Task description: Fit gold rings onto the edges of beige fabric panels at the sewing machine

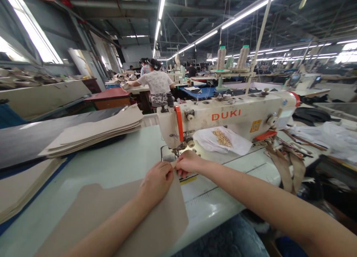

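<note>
A beige fabric panel [92,212] lies flat on the pale sewing table [117,164], its far corner reaching the needle area. My left hand [156,182] rests on that corner with fingers curled, pinching the fabric edge. My right hand [188,163] is closed beside it, pinching the same edge just in front of the presser foot. The white DUKI sewing machine [231,117] stands directly behind both hands.
A stack of beige panels [95,132] lies at left, over a dark sheet [25,142]. A white bag with gold metal pieces [221,138] sits under the machine arm. Beige straps [287,168] hang at right. Thread cones [221,58] stand behind. A seated person [156,84] works farther back.
</note>
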